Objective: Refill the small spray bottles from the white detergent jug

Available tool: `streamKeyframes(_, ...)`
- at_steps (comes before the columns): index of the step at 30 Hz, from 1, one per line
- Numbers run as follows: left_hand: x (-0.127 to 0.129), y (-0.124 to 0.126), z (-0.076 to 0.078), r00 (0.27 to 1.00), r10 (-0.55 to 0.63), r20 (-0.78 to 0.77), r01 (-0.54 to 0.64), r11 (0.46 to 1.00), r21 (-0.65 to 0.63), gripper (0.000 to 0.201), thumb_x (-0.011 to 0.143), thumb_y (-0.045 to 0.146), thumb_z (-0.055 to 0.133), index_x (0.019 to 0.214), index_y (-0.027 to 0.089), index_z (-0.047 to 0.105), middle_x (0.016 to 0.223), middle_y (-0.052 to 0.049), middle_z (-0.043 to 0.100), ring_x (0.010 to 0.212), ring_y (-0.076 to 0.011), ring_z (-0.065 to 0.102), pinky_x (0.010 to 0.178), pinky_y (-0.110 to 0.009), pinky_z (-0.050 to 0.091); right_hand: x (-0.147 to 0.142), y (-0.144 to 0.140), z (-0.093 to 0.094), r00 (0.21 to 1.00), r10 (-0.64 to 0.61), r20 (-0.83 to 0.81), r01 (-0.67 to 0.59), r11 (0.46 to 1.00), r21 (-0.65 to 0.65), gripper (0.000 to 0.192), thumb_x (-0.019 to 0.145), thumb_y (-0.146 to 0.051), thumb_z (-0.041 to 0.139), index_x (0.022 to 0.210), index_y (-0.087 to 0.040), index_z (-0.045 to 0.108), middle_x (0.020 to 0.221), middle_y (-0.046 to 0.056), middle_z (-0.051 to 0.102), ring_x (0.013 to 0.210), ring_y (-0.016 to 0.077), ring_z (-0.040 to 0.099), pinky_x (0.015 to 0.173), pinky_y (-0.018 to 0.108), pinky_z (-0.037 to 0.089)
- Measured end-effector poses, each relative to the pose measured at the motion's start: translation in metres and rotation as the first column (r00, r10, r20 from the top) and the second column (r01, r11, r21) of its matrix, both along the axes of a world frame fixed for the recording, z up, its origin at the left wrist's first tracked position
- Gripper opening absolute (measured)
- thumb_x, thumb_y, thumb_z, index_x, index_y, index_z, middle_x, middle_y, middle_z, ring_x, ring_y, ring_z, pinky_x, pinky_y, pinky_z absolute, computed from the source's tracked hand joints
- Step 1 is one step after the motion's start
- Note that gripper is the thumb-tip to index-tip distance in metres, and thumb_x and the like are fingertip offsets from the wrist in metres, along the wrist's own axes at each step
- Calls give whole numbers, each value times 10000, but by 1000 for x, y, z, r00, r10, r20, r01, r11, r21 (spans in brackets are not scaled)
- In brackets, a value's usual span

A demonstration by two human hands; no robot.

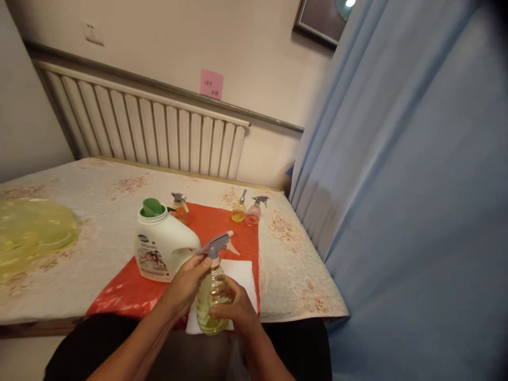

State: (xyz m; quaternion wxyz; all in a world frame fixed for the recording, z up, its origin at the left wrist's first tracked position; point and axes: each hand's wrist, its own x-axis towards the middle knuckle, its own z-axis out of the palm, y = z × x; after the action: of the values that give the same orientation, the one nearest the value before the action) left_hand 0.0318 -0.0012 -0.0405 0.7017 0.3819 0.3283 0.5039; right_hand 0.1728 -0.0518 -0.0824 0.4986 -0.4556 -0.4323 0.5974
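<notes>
Both my hands hold a clear spray bottle [207, 301] with yellowish liquid and a grey trigger head. My left hand [192, 278] grips it at the neck, just under the head. Fingers of my right hand [236, 307] wrap round the body from the right. The bottle is nearly upright, above a white cloth [244, 275] at the front of the red sheet [206, 219]. Left of my hands stands a large white jug [169, 238] with a handle and a printed label; a green cup [153, 207] sits in its mouth.
Behind the jug stands an orange-tinted spray bottle [181, 212], partly hidden. A yellow spray bottle [238, 212] and a pink one [253, 215] stand at the back right. A yellow transparent inflatable-looking thing [35, 233] lies at left. A blue curtain [389, 185] hangs at right; a radiator [151, 121] lines the wall.
</notes>
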Motion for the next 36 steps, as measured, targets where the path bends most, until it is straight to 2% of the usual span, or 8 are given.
streamKeyframes(6,5,-1,-1,998,-7,63,5,999,33,298,765,374,702,951,162,607,813,-20,692,680,-146,637,642,-256,499,2,2,-8,1000,-17,14,18,1000,-10,788,376,-295,893,1115,-203,635,868,1,620,837,205,585,770,350,468)
streamKeyframes(12,8,0,-4,1000,24,-3,-23,999,47,289,723,306,742,942,167,616,708,36,628,587,-105,584,548,-199,446,1,1,-4,1000,-19,4,19,999,-29,815,354,-293,897,1119,-196,632,874,4,620,841,201,572,746,333,453)
streamKeyframes(17,4,2,-3,997,-59,52,58,998,21,248,739,306,734,902,166,610,708,12,652,606,-128,612,576,-217,469,0,0,-5,1000,2,-17,-3,1000,-22,788,373,-316,895,1108,-187,640,849,4,632,818,198,579,744,335,449)
streamKeyframes(20,2,1,-1,992,-83,100,79,996,35,247,758,287,722,947,185,600,737,11,663,633,-136,628,612,-232,490,1,0,-9,1000,-4,-18,4,1000,-18,782,380,-312,898,1109,-191,641,840,1,631,816,196,579,742,335,450)
streamKeyframes(25,4,0,-1,995,-51,89,47,998,50,256,781,306,702,978,181,596,718,29,630,605,-110,602,580,-201,470,2,1,-12,1000,-1,-16,1,1000,-7,763,384,-294,894,1099,-194,646,846,2,625,825,200,583,752,340,454)
streamKeyframes(31,8,-1,1,999,-18,37,17,999,45,317,726,278,749,980,185,585,701,43,624,547,-92,576,510,-176,437,4,2,-12,1000,-7,-18,7,1000,-1,733,401,-248,884,1092,-203,645,850,2,626,829,203,590,750,340,465)
streamKeyframes(36,3,3,-1,988,-114,102,113,993,14,226,763,266,723,939,183,609,702,21,638,580,-110,601,554,-203,473,4,1,-16,997,15,-77,-15,1000,1,687,432,-217,865,1085,-202,653,836,2,652,788,184,594,729,319,466)
